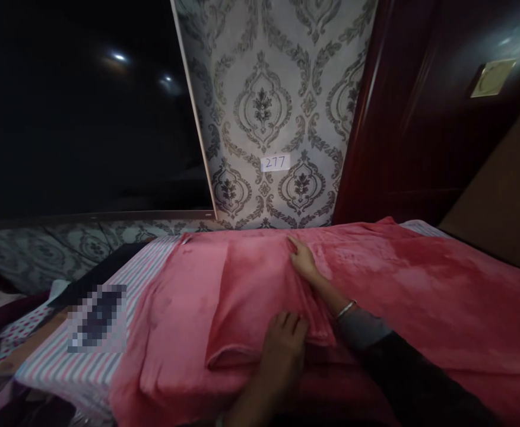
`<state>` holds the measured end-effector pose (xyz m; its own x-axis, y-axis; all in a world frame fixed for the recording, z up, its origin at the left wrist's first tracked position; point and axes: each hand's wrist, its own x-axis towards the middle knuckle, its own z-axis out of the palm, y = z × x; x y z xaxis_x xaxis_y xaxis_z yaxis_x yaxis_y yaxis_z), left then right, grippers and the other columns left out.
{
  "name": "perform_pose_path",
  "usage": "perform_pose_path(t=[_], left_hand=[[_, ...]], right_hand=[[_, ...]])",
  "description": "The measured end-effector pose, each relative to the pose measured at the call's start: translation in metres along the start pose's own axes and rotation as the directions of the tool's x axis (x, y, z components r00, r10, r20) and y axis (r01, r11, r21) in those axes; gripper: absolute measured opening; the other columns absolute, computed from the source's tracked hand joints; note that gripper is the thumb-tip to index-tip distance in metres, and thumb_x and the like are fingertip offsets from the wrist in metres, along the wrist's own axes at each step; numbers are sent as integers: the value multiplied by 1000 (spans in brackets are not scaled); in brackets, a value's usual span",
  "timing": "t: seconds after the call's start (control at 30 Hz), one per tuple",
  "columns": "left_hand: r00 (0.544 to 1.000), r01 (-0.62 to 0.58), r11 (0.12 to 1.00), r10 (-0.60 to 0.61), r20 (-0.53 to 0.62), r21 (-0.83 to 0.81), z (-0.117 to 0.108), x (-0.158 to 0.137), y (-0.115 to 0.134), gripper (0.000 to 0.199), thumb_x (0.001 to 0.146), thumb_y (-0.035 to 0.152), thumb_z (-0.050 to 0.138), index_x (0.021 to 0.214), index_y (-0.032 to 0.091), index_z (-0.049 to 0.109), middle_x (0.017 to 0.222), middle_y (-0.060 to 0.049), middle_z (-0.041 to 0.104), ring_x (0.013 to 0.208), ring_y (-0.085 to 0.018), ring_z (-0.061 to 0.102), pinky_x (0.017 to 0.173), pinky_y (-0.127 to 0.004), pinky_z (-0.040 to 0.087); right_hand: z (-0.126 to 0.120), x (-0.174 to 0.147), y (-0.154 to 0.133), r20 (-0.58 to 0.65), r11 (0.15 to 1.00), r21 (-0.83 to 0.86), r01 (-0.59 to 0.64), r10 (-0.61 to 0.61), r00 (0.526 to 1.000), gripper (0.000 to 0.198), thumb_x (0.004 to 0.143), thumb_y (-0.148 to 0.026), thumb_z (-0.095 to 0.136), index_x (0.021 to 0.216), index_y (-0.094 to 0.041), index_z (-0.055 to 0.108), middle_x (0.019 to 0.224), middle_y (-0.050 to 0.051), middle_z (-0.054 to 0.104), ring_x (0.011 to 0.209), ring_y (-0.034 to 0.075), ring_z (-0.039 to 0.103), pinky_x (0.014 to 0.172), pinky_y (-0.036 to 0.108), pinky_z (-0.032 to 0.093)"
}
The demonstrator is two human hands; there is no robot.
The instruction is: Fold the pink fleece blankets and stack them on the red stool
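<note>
A folded piece of pink-red plush cloth (251, 296) lies on a larger spread of the same colour, the pink plush cloth (180, 320). My right hand (303, 259), a bangle at its wrist, pinches the far end of the folded piece's right edge. Nearer to me, my left hand (285, 341) has its fingers bent over the near right part of that same piece. The left fingertips and thumb are partly hidden. What kind of item the folded cloth is, I cannot tell.
A striped sheet (139, 273) shows under the pink cloth at the left, with a blurred-out dark object (100, 320) on it. Behind are a large black screen (82, 118), patterned wallpaper (262, 77) with a paper label (275, 162), and a dark red wooden panel (411, 130).
</note>
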<state>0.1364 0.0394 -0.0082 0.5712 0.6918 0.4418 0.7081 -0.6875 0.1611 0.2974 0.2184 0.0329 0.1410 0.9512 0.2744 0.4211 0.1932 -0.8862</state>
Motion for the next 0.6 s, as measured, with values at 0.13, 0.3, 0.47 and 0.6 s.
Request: perform_pose_path(t=[0.13, 0.3, 0.47, 0.6], left_hand=[[998, -26, 999, 23, 64, 41, 17, 0, 17, 32, 86, 10, 51, 113, 20, 66, 111, -11, 69, 96, -26, 61, 84, -41, 50], [999, -21, 999, 19, 41, 48, 20, -5, 19, 28, 86, 12, 55, 110, 21, 66, 109, -9, 70, 95, -26, 60, 84, -41, 49], [995, -54, 996, 59, -84, 64, 19, -8, 17, 29, 84, 11, 57, 110, 21, 65, 110, -7, 70, 94, -24, 60, 85, -38, 49], [966, -99, 993, 111, -234, 63, 23, -6, 17, 34, 81, 5, 57, 111, 19, 64, 105, -6, 70, 94, -21, 59, 83, -35, 49]], right_hand=[[-18, -17, 27, 48, 993, -100, -62, 67, 997, 68, 66, -3, 55, 132, -13, 63, 134, 12, 63, 132, 30, 52, 116, 44, 35], [-15, -11, 38, 87, 989, -131, -71, 83, 993, 62, 75, -11, 58, 137, -14, 59, 137, 9, 62, 130, 26, 54, 113, 40, 39], [-10, 9, 35, 82, 991, -124, -54, 64, 995, 63, 70, -7, 56, 132, -15, 64, 127, 7, 69, 118, 24, 63, 105, 38, 47], [-12, 14, 34, 16, 991, -128, -30, 32, 999, 59, 70, -7, 53, 126, -15, 69, 128, 10, 68, 122, 25, 60, 109, 39, 44]])
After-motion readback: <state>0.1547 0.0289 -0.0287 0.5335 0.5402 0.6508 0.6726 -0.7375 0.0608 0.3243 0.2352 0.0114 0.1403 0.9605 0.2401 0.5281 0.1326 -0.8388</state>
